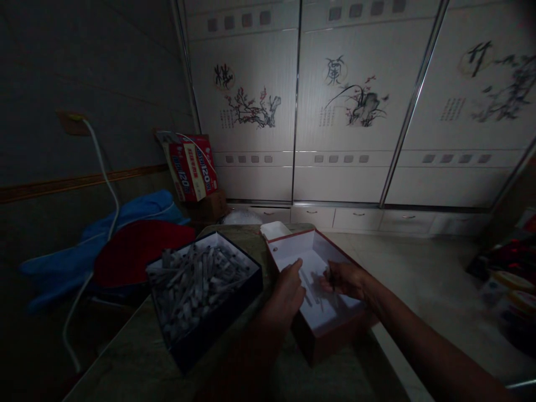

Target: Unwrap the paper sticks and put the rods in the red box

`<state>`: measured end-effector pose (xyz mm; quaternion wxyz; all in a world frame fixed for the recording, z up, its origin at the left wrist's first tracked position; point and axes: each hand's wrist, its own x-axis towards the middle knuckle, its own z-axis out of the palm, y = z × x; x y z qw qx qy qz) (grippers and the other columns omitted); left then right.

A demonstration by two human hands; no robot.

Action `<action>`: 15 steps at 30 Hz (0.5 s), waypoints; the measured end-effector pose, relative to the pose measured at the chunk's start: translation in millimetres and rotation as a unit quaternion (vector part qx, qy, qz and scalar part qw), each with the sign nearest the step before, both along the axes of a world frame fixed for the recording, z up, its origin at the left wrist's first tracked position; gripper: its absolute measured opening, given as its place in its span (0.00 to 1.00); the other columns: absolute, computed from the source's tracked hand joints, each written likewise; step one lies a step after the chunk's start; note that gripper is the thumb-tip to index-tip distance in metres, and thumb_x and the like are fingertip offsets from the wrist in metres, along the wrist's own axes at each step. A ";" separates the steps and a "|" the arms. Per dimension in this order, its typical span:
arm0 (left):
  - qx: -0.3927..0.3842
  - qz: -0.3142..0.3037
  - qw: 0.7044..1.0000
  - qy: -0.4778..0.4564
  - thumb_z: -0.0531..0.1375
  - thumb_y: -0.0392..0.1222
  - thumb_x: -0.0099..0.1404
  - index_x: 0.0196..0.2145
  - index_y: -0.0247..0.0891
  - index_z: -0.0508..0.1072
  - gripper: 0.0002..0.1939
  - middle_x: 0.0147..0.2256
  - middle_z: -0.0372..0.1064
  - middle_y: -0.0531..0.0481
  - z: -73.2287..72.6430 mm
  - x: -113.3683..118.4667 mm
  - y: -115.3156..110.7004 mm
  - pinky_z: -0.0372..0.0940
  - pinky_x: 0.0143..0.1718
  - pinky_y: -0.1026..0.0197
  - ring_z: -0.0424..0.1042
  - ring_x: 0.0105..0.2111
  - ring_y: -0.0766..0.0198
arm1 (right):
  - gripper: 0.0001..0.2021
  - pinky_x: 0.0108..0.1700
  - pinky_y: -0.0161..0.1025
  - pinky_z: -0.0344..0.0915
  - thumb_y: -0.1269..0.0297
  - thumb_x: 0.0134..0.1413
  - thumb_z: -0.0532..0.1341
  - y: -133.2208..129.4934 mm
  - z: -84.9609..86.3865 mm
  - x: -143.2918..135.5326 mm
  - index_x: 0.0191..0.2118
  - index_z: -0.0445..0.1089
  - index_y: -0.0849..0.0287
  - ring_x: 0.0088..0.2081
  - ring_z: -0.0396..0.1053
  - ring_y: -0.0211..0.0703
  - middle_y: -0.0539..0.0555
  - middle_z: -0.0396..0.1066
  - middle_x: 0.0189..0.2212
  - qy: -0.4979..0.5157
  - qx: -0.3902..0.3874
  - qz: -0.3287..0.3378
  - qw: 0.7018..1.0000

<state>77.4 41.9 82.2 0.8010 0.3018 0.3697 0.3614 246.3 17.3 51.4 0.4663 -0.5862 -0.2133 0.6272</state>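
Note:
A red-brown box (304,329) with a white inside stands in front of me, and a few thin pale sticks (310,287) lie on its floor. My left hand (290,287) is at the box's left side, its fingers curled and closed; what they hold, if anything, is hidden. Over the right half of the box, my right hand (344,277) has its fingers pinched together. Something small and dark seems to be at its fingertips, too dim to name. To the left, a dark blue box (218,329) is heaped with many thin whitish tube-like pieces (201,285).
Both boxes rest on a table (125,357). A small white container (275,229) sits behind the red-brown box. Blue cloth (138,215), a red round thing (142,251) and a white cable (100,159) are at left. A printed carton (190,167) stands before the sliding cupboard doors (247,72).

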 end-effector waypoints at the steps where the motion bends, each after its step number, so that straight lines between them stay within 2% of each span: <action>1: 0.004 0.015 1.000 0.004 0.55 0.43 0.61 0.38 0.38 0.65 0.09 0.36 0.64 0.47 1.8 -2.9 -2.0 0.60 0.30 0.65 0.69 0.35 0.62 | 0.16 0.40 0.45 0.68 0.58 0.58 0.57 -0.3 -1.8 1.8 0.49 0.64 0.60 0.41 0.69 0.42 0.55 0.67 0.45 -0.004 -0.002 -0.001 1.000; 4: 0.022 0.068 0.997 0.003 0.56 0.42 0.61 0.45 0.39 0.62 0.14 0.50 0.61 0.42 6.7 -17.5 -10.9 0.62 0.36 0.64 0.65 0.47 0.59 | 0.16 0.39 0.44 0.68 0.56 0.59 0.56 -1.0 -5.3 7.7 0.48 0.64 0.60 0.38 0.69 0.41 0.54 0.68 0.43 -0.030 -0.020 -0.011 0.999; 7: 0.074 0.115 0.990 -0.023 0.58 0.39 0.58 0.50 0.37 0.60 0.21 0.54 0.58 0.37 8.0 -41.5 -21.0 0.64 0.41 0.61 0.63 0.51 0.55 | 0.23 0.37 0.46 0.69 0.48 0.58 0.53 -2.4 -4.2 12.9 0.47 0.64 0.64 0.37 0.70 0.44 0.59 0.68 0.42 -0.067 -0.037 -0.021 0.997; 10: 0.136 0.148 0.979 -0.016 0.63 0.43 0.54 0.49 0.36 0.62 0.26 0.49 0.65 0.35 3.9 -75.5 -31.9 0.66 0.39 0.57 0.69 0.45 0.52 | 0.25 0.34 0.48 0.70 0.47 0.56 0.52 -4.8 4.1 15.7 0.43 0.64 0.68 0.37 0.71 0.49 0.68 0.67 0.43 -0.104 -0.023 -0.028 0.994; 13: 0.195 0.129 0.971 0.041 0.66 0.51 0.49 0.48 0.37 0.65 0.30 0.41 0.72 0.40 -5.4 -118.8 -47.2 0.68 0.34 0.55 0.74 0.34 0.54 | 0.20 0.34 0.48 0.70 0.51 0.56 0.54 -8.5 19.5 13.0 0.39 0.65 0.68 0.37 0.72 0.51 0.70 0.68 0.44 -0.134 0.011 -0.028 0.991; 15: 0.239 0.113 0.959 0.102 0.63 0.54 0.52 0.46 0.37 0.68 0.27 0.36 0.75 0.44 -12.7 -150.5 -59.9 0.67 0.34 0.57 0.75 0.31 0.57 | 0.15 0.35 0.46 0.70 0.56 0.56 0.57 -11.6 32.4 6.3 0.38 0.66 0.66 0.37 0.73 0.49 0.69 0.69 0.45 -0.156 0.049 -0.030 0.986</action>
